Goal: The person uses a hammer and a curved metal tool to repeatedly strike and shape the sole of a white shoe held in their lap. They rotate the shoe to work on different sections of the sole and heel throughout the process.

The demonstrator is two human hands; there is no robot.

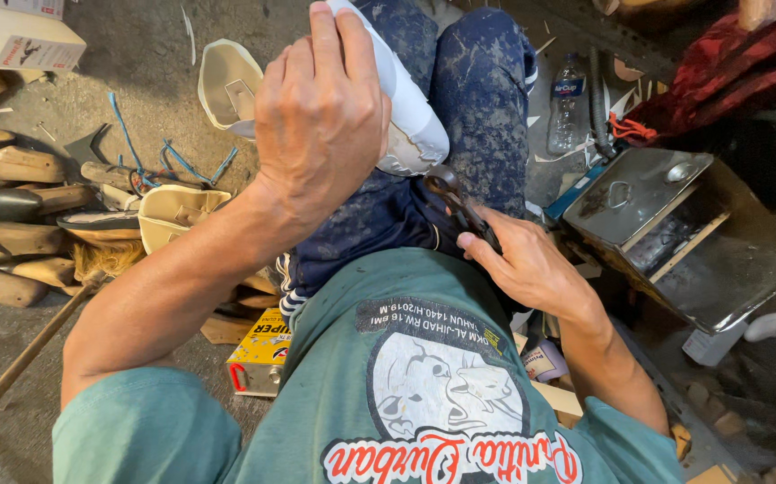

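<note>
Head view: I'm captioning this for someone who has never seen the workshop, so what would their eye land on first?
First, the left hand at top centre, clamped around a white shoe upper on its last over the lap. Just below, the right hand works dark pincers at the shoe's edge. Then the dented metal tin at right and the wooden shoe lasts on the floor at left.
</note>
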